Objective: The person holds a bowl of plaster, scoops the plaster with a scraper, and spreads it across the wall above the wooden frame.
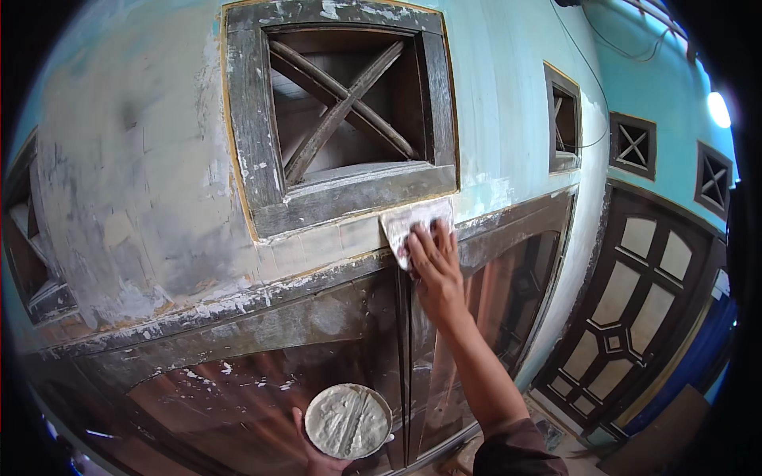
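Closest is the left hand (321, 460), low down, holding a round tub (370, 453) from below. The thumb is on the tub's left side and a fingertip shows on its right; the other fingers are hidden under it. Pale gray putty (346, 419) sits in the tub, with lines dragged across its top.

Higher up, the right hand (436, 278) grips a flat putty spreader (426, 212), all smeared with white. The fingers lie spread on its near face, by the lower part, and the top sticks out past their tips. I can't see the thumb clearly.

The spreader is against the wall (127, 190), just under a wooden vent frame (341, 208) with crossed bars (343, 99). Below that is a brown window frame (317, 317) with shiny glass (262, 397). Far off on the right are a brown door (627, 313) with pale panels and a bright light (718, 109).
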The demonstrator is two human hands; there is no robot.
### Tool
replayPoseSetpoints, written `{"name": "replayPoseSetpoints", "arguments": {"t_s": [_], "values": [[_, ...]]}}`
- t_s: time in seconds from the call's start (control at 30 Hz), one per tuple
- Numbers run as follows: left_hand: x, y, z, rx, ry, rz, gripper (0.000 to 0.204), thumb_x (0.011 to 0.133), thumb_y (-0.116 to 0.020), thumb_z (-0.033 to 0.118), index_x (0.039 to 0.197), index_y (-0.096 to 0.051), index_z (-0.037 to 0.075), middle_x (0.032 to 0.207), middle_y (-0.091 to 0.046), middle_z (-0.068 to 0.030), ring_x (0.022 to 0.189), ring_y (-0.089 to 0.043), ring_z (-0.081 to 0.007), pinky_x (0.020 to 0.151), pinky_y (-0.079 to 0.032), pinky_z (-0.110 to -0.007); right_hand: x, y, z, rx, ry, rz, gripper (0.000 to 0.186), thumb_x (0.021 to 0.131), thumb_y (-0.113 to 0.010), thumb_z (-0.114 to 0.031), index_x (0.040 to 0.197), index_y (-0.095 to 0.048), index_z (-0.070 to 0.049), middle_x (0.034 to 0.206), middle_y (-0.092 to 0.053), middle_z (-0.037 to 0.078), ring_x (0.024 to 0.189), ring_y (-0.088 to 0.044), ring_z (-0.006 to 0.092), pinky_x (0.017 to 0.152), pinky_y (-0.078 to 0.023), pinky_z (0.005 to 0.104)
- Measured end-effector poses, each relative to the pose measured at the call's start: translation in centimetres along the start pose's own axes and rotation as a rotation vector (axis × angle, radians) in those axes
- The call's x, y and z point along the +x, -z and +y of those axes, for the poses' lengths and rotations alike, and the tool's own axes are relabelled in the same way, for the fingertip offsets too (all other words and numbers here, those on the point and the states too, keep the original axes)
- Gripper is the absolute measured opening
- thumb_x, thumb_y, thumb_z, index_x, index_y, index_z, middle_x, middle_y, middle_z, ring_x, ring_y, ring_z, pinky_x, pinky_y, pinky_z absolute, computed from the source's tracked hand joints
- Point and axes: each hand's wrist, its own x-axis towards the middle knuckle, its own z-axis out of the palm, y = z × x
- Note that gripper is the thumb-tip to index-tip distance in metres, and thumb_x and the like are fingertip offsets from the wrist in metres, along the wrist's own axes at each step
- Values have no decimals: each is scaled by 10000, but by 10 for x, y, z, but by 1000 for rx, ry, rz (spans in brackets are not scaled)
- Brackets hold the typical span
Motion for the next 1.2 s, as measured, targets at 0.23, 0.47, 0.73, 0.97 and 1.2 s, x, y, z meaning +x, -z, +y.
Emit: {"name": "replayPoseSetpoints", "arguments": {"t_s": [0.23, 0.47, 0.73, 0.97, 1.2], "values": [[-9, -11, 3, -60, 0, -60, 947, 890, -341, 784, 1479, -414, 46, 1522, -401, -213, 1384, -379, -457, 1112, -287, -682, -33, -1, -6, 23, 24, 127, 475, 826, -653, 21, 1294, -628, -54, 1424, -543, 168, 1396, -388, 467, 1133, -261, 615], [-6, 0, 1, -162, 19, -116, 935, 896, -361, 771, 1481, -409, 44, 1523, -395, -217, 1385, -374, -463, 1112, -287, -682, 10, -8, -43, 48, 4, -103, 600, 815, -553, 62, 1400, -533, -71, 1500, -462, 136, 1452, -284, 451, 1170, -185, 601], [-23, -3, 7, -82, -74, -78, 925, 899, -364, 762, 1474, -418, 40, 1515, -412, -210, 1379, -389, -452, 1113, -295, -674, -24, -10, -55, 76, 29, 73, 504, 825, -629, -3, 1326, -605, -48, 1473, -494, 166, 1424, -295, 523, 1120, -219, 666], [-18, 1, 8, -93, -49, -104, 913, 913, -326, 761, 1478, -418, 49, 1516, -411, -206, 1387, -378, -449, 1113, -287, -678, 0, -26, -81, 44, 52, -87, 518, 856, -563, -9, 1368, -581, -83, 1497, -479, 107, 1439, -308, 463, 1151, -220, 604], [-29, -2, 14, 34, -125, -5, 912, 914, -332, 756, 1473, -420, 42, 1507, -422, -210, 1372, -400, -453, 1112, -303, -665, -15, -17, -94, 135, 103, 11, 473, 866, -603, -41, 1339, -599, -54, 1449, -523, 133, 1413, -325, 505, 1102, -291, 637]]}}
